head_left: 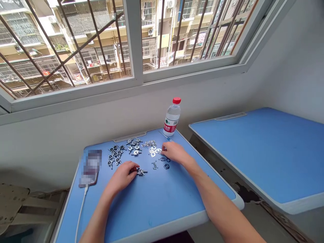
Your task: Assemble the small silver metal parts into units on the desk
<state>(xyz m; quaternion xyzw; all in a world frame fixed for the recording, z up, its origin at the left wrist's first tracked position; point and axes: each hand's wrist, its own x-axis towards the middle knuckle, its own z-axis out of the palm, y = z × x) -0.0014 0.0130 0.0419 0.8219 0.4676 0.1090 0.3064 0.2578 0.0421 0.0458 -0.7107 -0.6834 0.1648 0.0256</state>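
Note:
My left hand [125, 174] rests on the blue desk with curled fingers, thumb and fingertips at a small metal fitting [141, 172] with side stubs. My right hand [172, 151] reaches to the far side, its fingers pinched at the edge of a flat metal plate [159, 151]. Beside that plate lies a pile of similar thin plates [152, 152]. Black rubber rings [166, 166] and tiny screws [154, 165] are scattered just nearer to me. Two groups of metal fittings lie left of the plates: dark-centred ones [115, 153] and silver-topped ones [135, 147].
A water bottle [171, 119] with a red cap stands at the desk's back right, near a thin blue screwdriver-like tool [165, 136]. Small metal pieces [149, 143] lie behind the plates. A phone [90, 168] with a white cable [81, 209] lies left. Another blue desk [263, 155] stands right, across a gap.

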